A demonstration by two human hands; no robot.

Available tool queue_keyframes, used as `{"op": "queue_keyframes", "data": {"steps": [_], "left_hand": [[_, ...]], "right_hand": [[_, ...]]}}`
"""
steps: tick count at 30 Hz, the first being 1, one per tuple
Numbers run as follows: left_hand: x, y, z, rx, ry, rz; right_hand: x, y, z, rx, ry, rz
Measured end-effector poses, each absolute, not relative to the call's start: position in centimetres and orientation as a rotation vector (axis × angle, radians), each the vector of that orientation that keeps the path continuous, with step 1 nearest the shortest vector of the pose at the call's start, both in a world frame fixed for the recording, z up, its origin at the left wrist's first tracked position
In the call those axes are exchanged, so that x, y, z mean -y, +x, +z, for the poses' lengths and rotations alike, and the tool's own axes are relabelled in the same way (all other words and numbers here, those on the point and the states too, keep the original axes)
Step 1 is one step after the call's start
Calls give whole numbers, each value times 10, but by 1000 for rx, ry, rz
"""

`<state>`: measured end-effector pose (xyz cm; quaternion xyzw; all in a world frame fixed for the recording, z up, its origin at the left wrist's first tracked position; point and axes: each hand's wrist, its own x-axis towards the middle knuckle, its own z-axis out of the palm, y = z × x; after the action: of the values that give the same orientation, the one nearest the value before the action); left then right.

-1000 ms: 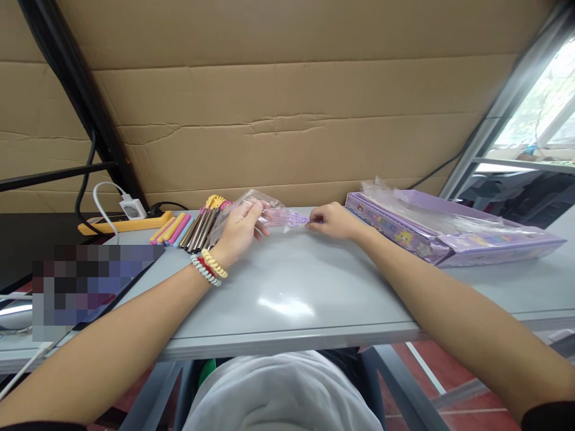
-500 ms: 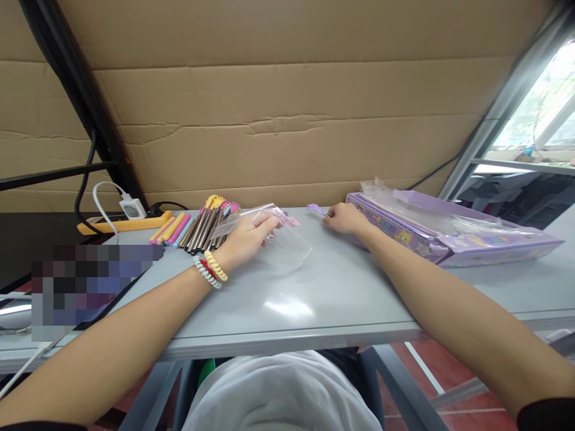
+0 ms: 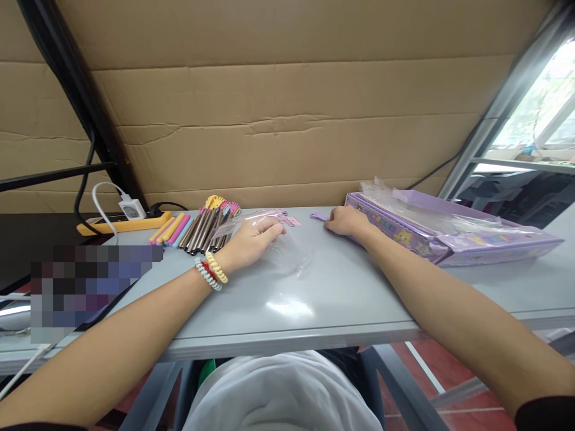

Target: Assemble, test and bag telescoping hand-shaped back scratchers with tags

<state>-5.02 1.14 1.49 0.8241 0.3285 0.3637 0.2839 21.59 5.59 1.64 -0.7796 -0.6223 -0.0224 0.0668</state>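
My left hand (image 3: 256,240), with coiled bands on its wrist, has its fingers curled on a clear plastic bag (image 3: 291,256) that lies crumpled on the table. Small pink printed pieces (image 3: 293,221) show by its fingertips. My right hand (image 3: 345,221) is closed around a purple back scratcher, whose hand-shaped head (image 3: 318,216) pokes out to the left, low at the tabletop; the rest is hidden in my fingers. Left of my left hand lies a row of back scratchers (image 3: 202,230) with metal rods, coloured hand-shaped heads and pink, yellow and blue handles.
An open purple printed box (image 3: 399,233) with clear plastic wrap stands right of my right hand. A yellow power strip (image 3: 108,225) with a white charger (image 3: 132,208) lies at the back left. A blurred-out object (image 3: 103,281) lies at left. Cardboard (image 3: 287,149) backs the grey table (image 3: 350,305).
The purple scratcher head has gone down to the tabletop and slightly right, with my right hand lowering a little. The bag under my left hand has sunk flatter.
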Motion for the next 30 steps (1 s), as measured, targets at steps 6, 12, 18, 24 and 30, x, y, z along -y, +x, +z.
{"op": "queue_keyframes", "data": {"steps": [6, 12, 18, 24, 30], "left_hand": [[-11, -50, 14, -865, 2243, 952], [-10, -50, 14, -801, 2277, 936], [-10, -49, 17, -795, 2287, 964], [-4, -51, 18, -689, 2272, 773], [-4, -53, 20, -586, 2350, 651]], "right_hand": [[-34, 183, 24, 1914, -1913, -350], [-6, 147, 27, 2262, -1232, 79], [-7, 144, 19, 2067, -1080, 685], [-8, 147, 19, 2058, -932, 1018], [-3, 136, 14, 2113, -856, 1074]]}}
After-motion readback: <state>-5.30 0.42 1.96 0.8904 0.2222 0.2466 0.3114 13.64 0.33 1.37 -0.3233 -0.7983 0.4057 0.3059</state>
